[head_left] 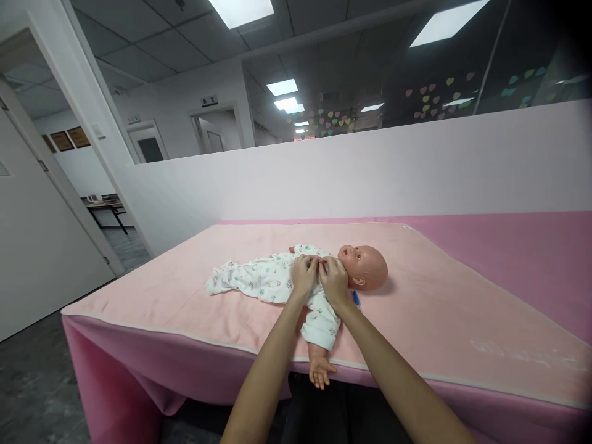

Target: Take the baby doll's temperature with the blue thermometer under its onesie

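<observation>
A bald baby doll point(370, 266) lies on its back with its head to the right. It wears a white printed romper point(263, 276) with long sleeves and legs. Both my hands meet at the upper chest of the romper, just below the doll's chin. My left hand point(305, 274) has its fingers bent and pinched on the cloth there. Close beside it, my right hand point(333, 276) is pinched in the same way, near the neck. The exact bit of cloth between the fingertips is too small to make out. One doll arm point(319, 364) reaches over the table's front edge.
A peach blanket point(161, 277) covers a table draped in pink cloth point(509, 246). Beside the doll's neck lies a small blue object point(356, 298), partly hidden by my right wrist. A low white wall point(370, 172) with glass above stands behind. To the left is a door point(41, 216).
</observation>
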Demonstrator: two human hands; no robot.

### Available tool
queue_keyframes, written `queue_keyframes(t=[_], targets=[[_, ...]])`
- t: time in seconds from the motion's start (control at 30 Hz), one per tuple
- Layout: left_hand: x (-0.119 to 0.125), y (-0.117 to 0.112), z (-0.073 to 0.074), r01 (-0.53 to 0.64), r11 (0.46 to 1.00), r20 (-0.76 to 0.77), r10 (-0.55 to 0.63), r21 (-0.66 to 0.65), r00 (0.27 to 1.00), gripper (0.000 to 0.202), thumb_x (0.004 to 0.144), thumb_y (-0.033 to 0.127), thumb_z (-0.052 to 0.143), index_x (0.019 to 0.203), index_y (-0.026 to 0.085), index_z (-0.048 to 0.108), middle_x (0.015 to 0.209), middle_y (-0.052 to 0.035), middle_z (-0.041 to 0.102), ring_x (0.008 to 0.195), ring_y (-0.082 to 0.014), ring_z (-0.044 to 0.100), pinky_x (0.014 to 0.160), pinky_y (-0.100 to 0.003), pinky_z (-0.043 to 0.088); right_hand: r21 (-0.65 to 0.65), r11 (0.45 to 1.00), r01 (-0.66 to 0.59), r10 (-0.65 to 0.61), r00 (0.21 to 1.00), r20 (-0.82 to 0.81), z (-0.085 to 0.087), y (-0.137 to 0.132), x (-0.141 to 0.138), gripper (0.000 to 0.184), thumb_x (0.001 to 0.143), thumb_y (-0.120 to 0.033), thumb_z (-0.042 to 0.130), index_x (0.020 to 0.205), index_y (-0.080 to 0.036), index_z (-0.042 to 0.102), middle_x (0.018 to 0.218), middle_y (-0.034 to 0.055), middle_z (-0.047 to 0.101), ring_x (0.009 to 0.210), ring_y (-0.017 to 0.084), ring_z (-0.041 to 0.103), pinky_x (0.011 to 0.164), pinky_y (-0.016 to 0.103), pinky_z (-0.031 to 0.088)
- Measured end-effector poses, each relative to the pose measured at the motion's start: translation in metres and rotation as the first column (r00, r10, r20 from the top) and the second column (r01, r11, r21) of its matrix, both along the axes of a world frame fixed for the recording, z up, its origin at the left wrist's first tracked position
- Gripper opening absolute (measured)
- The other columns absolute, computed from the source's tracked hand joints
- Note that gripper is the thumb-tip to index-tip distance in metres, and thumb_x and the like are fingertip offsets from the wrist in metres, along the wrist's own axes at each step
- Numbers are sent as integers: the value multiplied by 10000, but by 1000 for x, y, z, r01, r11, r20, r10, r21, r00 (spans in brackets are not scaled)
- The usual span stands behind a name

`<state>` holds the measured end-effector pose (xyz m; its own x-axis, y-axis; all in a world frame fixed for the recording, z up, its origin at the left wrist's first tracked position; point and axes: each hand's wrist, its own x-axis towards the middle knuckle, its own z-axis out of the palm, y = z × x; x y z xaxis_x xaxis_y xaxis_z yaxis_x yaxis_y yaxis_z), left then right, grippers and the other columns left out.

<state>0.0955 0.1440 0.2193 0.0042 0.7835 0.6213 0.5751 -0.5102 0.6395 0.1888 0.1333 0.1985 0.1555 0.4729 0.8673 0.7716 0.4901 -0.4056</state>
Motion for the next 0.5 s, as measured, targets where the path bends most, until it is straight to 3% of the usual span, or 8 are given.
queue_keyframes(t=[0.2, 0.37, 0.43, 0.5], targets=[[0, -8, 3, 10, 1000, -19, -10, 10, 1000, 306, 812, 372, 357, 778, 205, 610, 794, -22, 581, 791, -133, 494, 721, -268, 379, -4, 999, -43, 42, 996, -80, 1, 0, 1, 153, 814, -225, 395, 895, -165, 510, 844, 68, 577, 796, 171, 520, 720, 295, 429], [1, -13, 4, 62, 997, 88, -59, -35, 994, 277, 802, 349, 384, 759, 179, 599, 798, -34, 579, 819, -140, 503, 770, -296, 392, -42, 996, -79, 73, 989, -126, 1, -1, 2, 202, 805, -248, 406, 956, -158, 503, 896, 82, 584, 829, 180, 533, 740, 307, 436], [2, -25, 16, 108, 993, 193, -96, -49, 976, 227, 784, 325, 424, 826, 175, 588, 881, -44, 577, 888, -150, 505, 819, -314, 394, -69, 994, -86, 77, 989, -124, 1, -1, 2, 203, 811, -243, 382, 947, -164, 511, 874, 78, 592, 806, 182, 539, 724, 312, 435], [5, -54, 43, 183, 983, 317, -177, 10, 932, 276, 752, 304, 490, 1004, 200, 528, 1057, -45, 532, 1010, -160, 473, 887, -327, 381, -78, 993, -90, 80, 990, -119, 1, 0, 2, 199, 816, -232, 357, 914, -171, 520, 848, 72, 594, 782, 181, 538, 710, 314, 430]])
